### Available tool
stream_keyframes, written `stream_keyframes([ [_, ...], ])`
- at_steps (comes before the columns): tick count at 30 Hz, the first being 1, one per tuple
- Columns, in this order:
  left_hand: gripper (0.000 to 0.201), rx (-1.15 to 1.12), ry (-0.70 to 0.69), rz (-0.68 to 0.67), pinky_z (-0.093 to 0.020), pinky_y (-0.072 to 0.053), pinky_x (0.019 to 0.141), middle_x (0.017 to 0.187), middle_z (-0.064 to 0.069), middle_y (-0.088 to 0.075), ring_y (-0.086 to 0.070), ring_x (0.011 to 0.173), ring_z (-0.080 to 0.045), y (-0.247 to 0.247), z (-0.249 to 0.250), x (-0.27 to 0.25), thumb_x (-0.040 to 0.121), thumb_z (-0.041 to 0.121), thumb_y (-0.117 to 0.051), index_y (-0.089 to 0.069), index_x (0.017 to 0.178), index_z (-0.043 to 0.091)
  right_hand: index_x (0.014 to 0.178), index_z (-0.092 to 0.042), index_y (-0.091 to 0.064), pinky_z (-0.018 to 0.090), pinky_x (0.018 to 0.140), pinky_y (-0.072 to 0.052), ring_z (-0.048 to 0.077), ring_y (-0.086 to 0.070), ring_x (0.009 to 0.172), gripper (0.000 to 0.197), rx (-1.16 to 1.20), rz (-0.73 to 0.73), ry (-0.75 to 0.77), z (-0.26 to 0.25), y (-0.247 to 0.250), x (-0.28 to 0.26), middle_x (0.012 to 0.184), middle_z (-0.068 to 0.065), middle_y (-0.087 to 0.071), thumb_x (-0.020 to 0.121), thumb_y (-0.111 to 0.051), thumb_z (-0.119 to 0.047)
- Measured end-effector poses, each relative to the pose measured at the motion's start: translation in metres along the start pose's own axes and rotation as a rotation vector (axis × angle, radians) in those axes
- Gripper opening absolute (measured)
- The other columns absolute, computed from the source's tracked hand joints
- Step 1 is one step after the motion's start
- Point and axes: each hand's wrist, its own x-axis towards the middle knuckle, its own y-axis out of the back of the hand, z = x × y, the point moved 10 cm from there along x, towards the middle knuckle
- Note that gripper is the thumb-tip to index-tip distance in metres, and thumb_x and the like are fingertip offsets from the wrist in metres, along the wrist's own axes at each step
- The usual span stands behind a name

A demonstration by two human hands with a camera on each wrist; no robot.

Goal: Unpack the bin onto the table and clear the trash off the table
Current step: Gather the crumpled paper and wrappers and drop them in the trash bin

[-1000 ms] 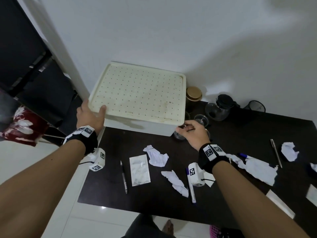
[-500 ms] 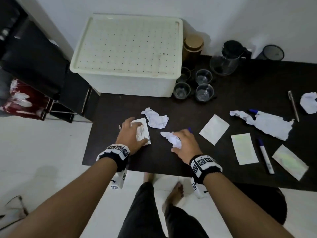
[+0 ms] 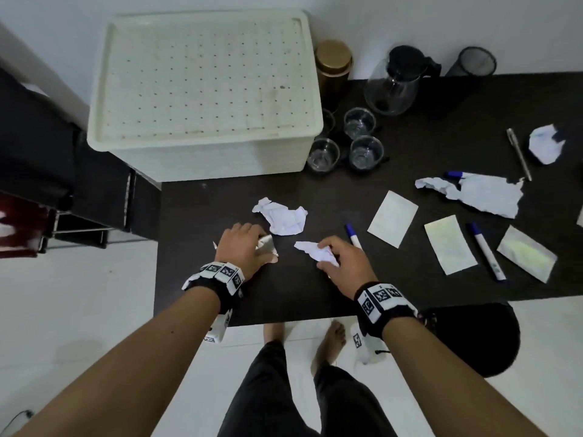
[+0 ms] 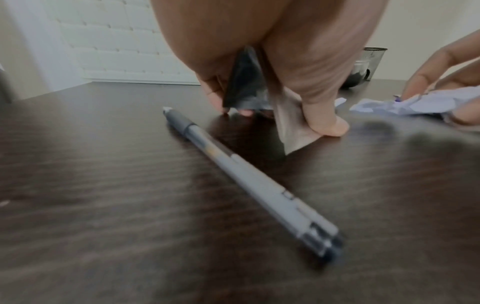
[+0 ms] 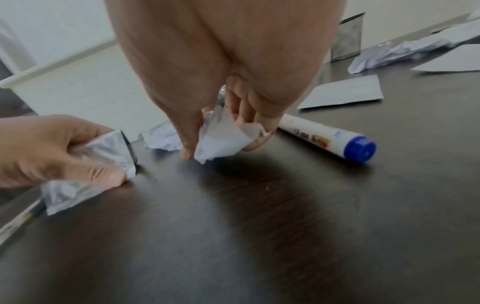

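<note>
The white bin [image 3: 205, 89], its perforated lid on, stands at the back left of the dark table [image 3: 315, 288]. My left hand [image 3: 255, 242] grips a silver foil wrapper [image 3: 267, 244] near the front edge. The left wrist view shows the wrapper [image 4: 288, 125] crumpled between thumb and fingers of that hand [image 4: 272, 115]. My right hand [image 3: 328, 253] pinches a crumpled white paper scrap [image 3: 310, 249], which the right wrist view shows as paper [image 5: 221, 139] bunched in the hand [image 5: 223, 148]. Another paper ball [image 3: 284, 216] lies just beyond both hands.
A grey pen [image 4: 246, 179] lies beside my left hand and a blue-capped marker [image 3: 353, 236] beside my right. Glasses [image 3: 362, 152], a jug [image 3: 394, 89] and a brass canister [image 3: 334, 64] stand by the bin. Flat foil sachets [image 3: 449, 249], torn paper [image 3: 479, 197] and markers litter the right. A black basket [image 3: 473, 339] sits on the floor.
Both hands let go of the bin's sides and dropped to the table's front. The left hand closed on the flat foil wrapper and crumpled it; the right took hold of the paper scrap.
</note>
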Motion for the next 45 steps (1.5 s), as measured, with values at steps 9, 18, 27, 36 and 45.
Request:
stream_keyframes([
  [9, 0.045, -0.014, -0.382, 0.229, -0.042, -0.047, 0.082, 0.109, -0.001, -0.062, -0.052, 0.105, -0.027, 0.046, 0.048, 0.04, 0.079, 0.061, -0.068, -0.073, 0.091, 0.018, 0.094, -0.026, -0.07, 0.005, 0.062, -0.04, -0.006, -0.057, 0.064, 0.015, 0.257, 0.389, -0.164, 0.028, 0.084, -0.001, 0.083, -0.014, -0.064, 0.084, -0.079, -0.032],
  [18, 0.057, 0.068, -0.379, 0.12, -0.047, -0.043, 0.079, 0.111, -0.001, -0.06, -0.05, 0.103, -0.032, 0.007, 0.054, 0.072, 0.071, 0.07, -0.053, -0.07, 0.093, 0.021, 0.112, -0.03, -0.066, 0.041, 0.092, -0.053, 0.02, -0.065, 0.099, 0.026, 0.211, 0.556, -0.339, 0.092, 0.123, 0.015, 0.108, -0.001, -0.069, 0.086, -0.068, -0.036],
  [27, 0.08, -0.003, -0.298, -0.005, -0.047, -0.046, 0.087, 0.115, -0.002, -0.062, -0.057, 0.105, -0.031, -0.004, 0.051, 0.085, 0.064, 0.078, -0.052, -0.062, 0.121, 0.024, 0.143, -0.017, -0.03, 0.042, 0.108, -0.045, 0.033, -0.053, 0.128, 0.08, 0.325, 0.639, -0.578, 0.117, 0.109, 0.014, 0.145, 0.01, -0.051, 0.077, -0.075, -0.022],
  [36, 0.069, 0.047, -0.284, -0.042, -0.043, -0.042, 0.082, 0.103, 0.004, -0.062, -0.058, 0.1, -0.025, -0.004, 0.058, 0.093, 0.064, 0.081, -0.048, -0.068, 0.104, 0.029, 0.11, -0.018, -0.053, 0.036, 0.091, -0.04, 0.033, -0.046, 0.108, 0.058, 0.055, 0.739, -0.59, 0.099, 0.114, 0.016, 0.122, 0.011, -0.044, 0.066, -0.079, -0.045],
  [45, 0.053, 0.063, -0.307, -0.073, -0.041, -0.039, 0.079, 0.094, 0.003, -0.063, -0.059, 0.096, -0.026, -0.005, 0.064, 0.091, 0.073, 0.069, -0.068, -0.065, 0.096, 0.021, 0.119, -0.014, -0.044, 0.039, 0.094, -0.042, 0.034, -0.052, 0.113, 0.076, 0.088, 0.745, -0.701, 0.093, 0.11, 0.024, 0.125, 0.013, -0.053, 0.062, -0.089, -0.035],
])
